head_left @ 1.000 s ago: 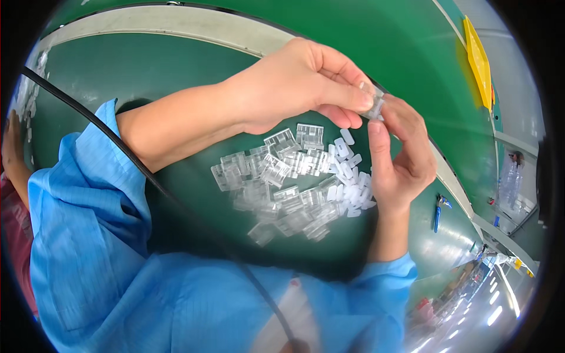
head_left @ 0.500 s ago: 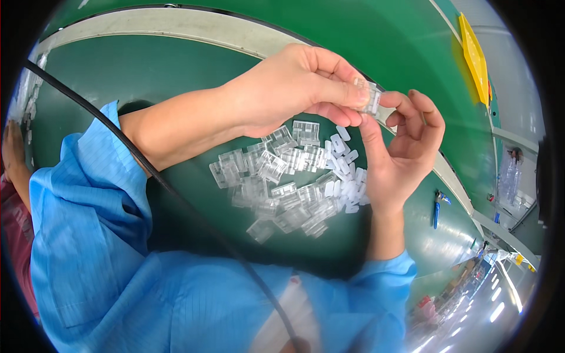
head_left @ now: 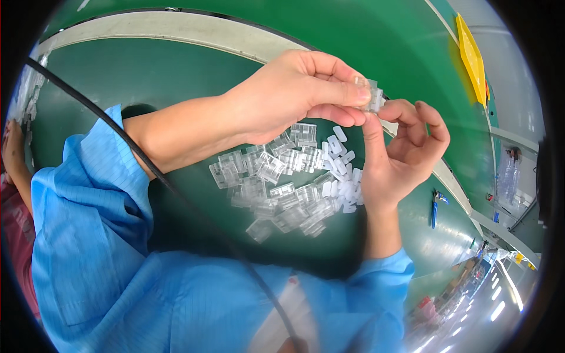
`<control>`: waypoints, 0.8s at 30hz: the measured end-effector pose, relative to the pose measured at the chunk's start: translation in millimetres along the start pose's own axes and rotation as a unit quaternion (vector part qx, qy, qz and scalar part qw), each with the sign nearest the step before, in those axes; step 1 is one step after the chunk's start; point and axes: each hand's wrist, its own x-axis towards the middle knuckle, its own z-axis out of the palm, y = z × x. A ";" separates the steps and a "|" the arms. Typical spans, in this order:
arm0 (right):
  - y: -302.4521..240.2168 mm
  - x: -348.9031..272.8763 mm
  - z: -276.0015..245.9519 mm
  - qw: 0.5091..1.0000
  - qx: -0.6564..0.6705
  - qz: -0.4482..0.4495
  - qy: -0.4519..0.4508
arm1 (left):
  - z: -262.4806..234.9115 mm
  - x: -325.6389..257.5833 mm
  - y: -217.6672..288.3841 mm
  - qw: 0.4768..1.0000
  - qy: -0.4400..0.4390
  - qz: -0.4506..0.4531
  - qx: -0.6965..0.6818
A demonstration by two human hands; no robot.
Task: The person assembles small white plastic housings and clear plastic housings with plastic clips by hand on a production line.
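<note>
My left hand (head_left: 294, 91) grips a small clear plastic part (head_left: 374, 97) between thumb and fingers, above the far right of the green tabletop. My right hand (head_left: 400, 153) meets it from the right, thumb and index finger pinched at the part's lower right edge, the other fingers loosely curled. Whether a second small piece sits between those fingertips is hidden. Below the hands lies a loose heap of clear plastic parts (head_left: 272, 169), rectangular and moulded with slots. Against its right side is a pile of small white oblong tabs (head_left: 339, 134).
A pale raised rail (head_left: 147, 23) borders the far side, with a green surface (head_left: 388, 41) beyond. Blue-handled pliers (head_left: 435, 212) lie at right. A yellow tray (head_left: 471, 56) stands far right. A black cable (head_left: 106, 117) crosses at left, near another person's hand (head_left: 15, 147).
Both hands have shifted only slightly, the right one a little to the right and down. The clear plastic part has turned a bit and stays between them.
</note>
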 end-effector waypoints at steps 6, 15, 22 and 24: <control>1.8 -0.9 -5.2 0.999 0.020 0.041 -0.021 | 3.5 3.3 -3.5 1.000 0.002 -0.003 0.015; 17.7 31.1 -35.0 0.982 -0.001 0.188 -0.032 | -6.7 33.2 39.2 0.888 0.069 0.062 0.451; 7.5 26.8 -52.5 0.947 -0.212 0.149 -0.188 | -27.2 60.3 50.5 0.767 0.121 0.201 0.597; 5.6 23.1 -51.2 0.945 -0.213 0.151 -0.197 | -35.6 60.9 47.5 0.638 0.117 0.339 0.681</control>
